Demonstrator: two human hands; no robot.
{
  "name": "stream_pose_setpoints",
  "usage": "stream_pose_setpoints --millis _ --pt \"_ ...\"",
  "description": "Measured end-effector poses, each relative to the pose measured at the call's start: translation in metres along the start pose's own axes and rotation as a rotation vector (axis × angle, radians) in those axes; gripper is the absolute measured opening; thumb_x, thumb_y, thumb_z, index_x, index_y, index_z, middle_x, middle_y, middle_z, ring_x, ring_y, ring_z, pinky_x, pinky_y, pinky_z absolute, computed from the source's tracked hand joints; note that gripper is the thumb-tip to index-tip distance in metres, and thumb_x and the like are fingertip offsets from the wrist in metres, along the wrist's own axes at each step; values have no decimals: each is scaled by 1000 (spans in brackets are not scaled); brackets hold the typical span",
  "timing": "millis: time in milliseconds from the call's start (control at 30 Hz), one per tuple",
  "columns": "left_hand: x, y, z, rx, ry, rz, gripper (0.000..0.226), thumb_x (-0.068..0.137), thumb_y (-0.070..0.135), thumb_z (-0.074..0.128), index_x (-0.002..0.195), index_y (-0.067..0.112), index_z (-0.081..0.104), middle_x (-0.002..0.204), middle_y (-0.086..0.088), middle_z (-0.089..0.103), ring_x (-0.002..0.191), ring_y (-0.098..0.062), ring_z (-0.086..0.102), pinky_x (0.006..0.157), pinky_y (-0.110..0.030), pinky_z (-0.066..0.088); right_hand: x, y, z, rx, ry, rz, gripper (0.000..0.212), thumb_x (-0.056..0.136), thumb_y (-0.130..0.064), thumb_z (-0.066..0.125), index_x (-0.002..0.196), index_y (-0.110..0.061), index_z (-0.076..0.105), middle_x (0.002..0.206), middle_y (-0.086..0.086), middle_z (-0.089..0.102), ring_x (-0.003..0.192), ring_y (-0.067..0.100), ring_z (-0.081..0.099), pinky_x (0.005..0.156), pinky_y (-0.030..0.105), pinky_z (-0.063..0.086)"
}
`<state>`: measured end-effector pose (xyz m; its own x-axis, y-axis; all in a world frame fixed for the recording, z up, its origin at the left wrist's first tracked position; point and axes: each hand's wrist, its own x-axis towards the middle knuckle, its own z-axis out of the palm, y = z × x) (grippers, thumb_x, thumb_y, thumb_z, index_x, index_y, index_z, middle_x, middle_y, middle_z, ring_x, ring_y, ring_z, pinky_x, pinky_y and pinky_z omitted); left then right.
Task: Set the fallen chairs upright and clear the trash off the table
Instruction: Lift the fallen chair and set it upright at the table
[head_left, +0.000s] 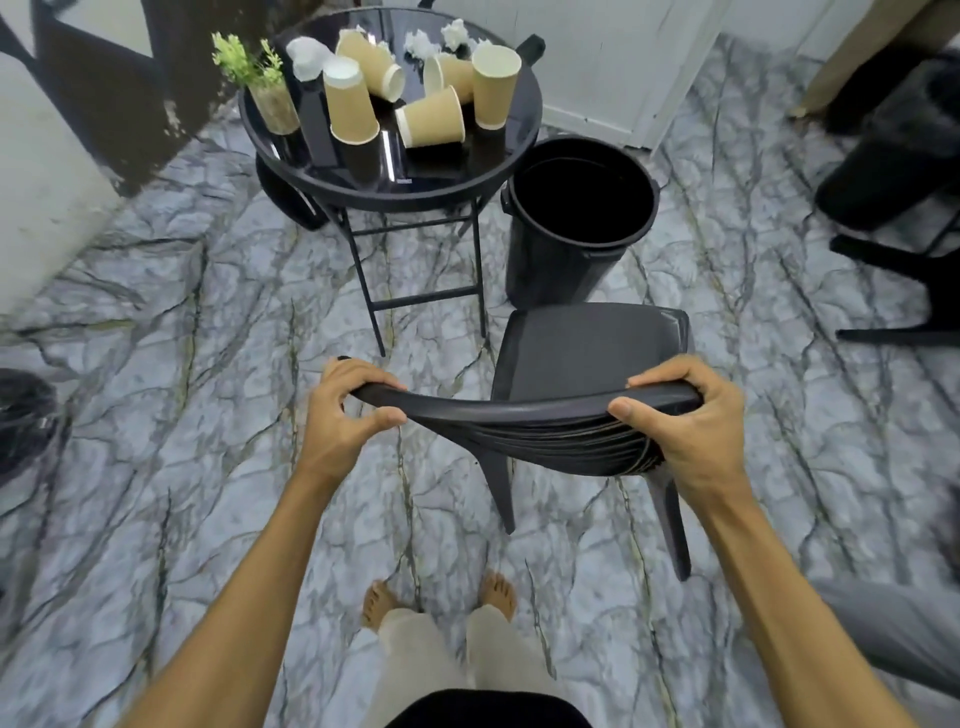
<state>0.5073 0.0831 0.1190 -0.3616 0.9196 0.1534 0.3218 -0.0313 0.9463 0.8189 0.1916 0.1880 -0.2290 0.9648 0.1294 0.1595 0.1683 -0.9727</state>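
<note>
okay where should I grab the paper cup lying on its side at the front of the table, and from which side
Grip the tipped paper cup around its ribbed middle, coming down from above. It lies on its side on the table, so the rounded wall faces up, and nothing covers it.

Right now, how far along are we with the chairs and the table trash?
Both hands, left hand and right hand, grip the backrest of one black chair, which looks upright. Another chair at right appears still tipped. Paper cups and crumpled tissues remain on the table; the bin looks empty.
</note>
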Motion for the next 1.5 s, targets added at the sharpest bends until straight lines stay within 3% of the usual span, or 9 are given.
stream_pose_setpoints --millis 400,700,867,1033,1133,1200,1300,1400,1500 --pt "4 44 -34 22 182 114 33 74 67 69 87 36 72 88 13 66 95 -30 54 86 -46 42 27 -21 14 258 21 -109 19 60 -31 86 72 -28 72 71 -13 69 65 3 63 61 15 48" --pt "-7 18 -88 -48 166 3 44 76 55 74 100 17 74 109 -5 70 114 -24 60 103 -44 44 50 -23 25 276 -73 -116 14 60 -27 80 71 -29 72 71 -11 68 70 12 62 67 22 49" --pt "3 15 -72 -294 39 -185 52 59 58 85 91 18 77 97 3 70 95 -17 64 80 -26 51 69 -10 -16 256 -101 -39 17 61 -34 79 75 -29 71 76 -6 66 77 21 57 74 31 46" --pt "19 12 -36 -552 60 -195 23 60 18 78 83 21 76 84 -1 72 82 -19 66 75 -26 53 73 1 -52 170 -188 24 44 68 -59 80 91 -22 69 99 5 74 101 35 67 90 41 53" --pt "29 15 -16 -621 33 -205 24 68 6 66 84 21 74 84 2 73 81 -13 68 75 -24 54 70 6 -73 143 -162 82 42 69 -63 78 88 -26 69 92 -6 71 90 18 66 80 30 53" --pt "35 19 -5 -629 11 -180 22 70 15 76 91 19 71 88 2 73 86 -14 68 81 -26 55 66 10 -84 139 -133 113 41 68 -65 78 85 -29 68 84 -10 64 80 12 58 73 27 47" --pt "42 26 7 -615 26 -171 56 57 47 90 99 20 66 90 1 70 91 -17 65 88 -28 51 60 15 -91 165 -112 108 42 64 -65 80 83 -29 68 81 -13 62 75 8 56 68 21 45" --pt "50 27 13 -628 24 -184 57 52 53 91 95 24 68 87 3 67 84 -11 64 80 -22 51 53 19 -93 220 -70 95 50 58 -61 85 86 -24 65 79 -15 62 71 4 56 63 16 46" --pt "52 28 20 -607 11 -206 55 50 53 92 88 23 66 90 -1 61 81 -12 61 75 -22 50 49 27 -99 229 -5 117 38 60 -53 85 82 -28 66 79 -15 62 73 6 57 67 21 45"
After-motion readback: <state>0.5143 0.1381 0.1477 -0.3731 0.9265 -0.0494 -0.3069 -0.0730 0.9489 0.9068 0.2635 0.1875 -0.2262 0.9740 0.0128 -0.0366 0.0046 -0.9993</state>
